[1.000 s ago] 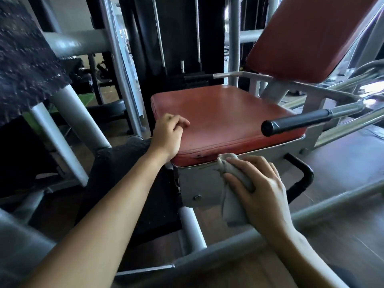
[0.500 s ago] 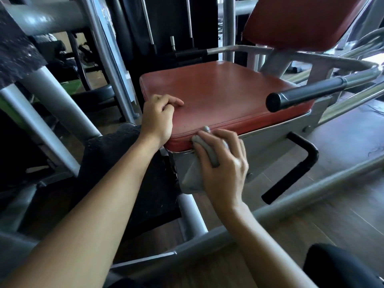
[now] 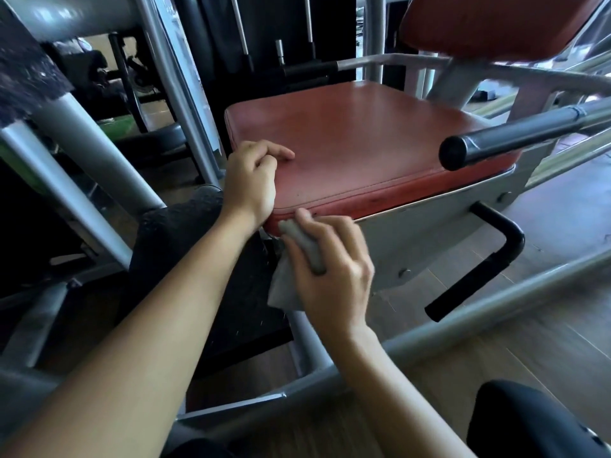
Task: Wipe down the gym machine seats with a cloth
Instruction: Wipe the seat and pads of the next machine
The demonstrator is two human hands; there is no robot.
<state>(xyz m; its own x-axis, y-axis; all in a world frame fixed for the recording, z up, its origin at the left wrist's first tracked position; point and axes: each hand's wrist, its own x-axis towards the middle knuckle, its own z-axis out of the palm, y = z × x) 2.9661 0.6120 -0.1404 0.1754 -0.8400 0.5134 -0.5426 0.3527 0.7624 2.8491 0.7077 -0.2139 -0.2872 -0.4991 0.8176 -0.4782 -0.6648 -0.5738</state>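
A red padded seat of a gym machine fills the middle of the head view, with a red backrest above it at the upper right. My left hand rests on the seat's near left corner with its fingers curled on the pad. My right hand grips a grey cloth and presses it against the seat's front edge at that same corner, just below my left hand. Part of the cloth hangs down under my palm.
A black-capped handle bar juts out over the seat's right side. A black bent lever sits below the grey metal seat base. Grey frame tubes cross the wooden floor. A black leg pad lies left.
My right hand with the cloth slid left along the seat's front edge, from near its middle to the left corner. My left hand stayed on the corner.
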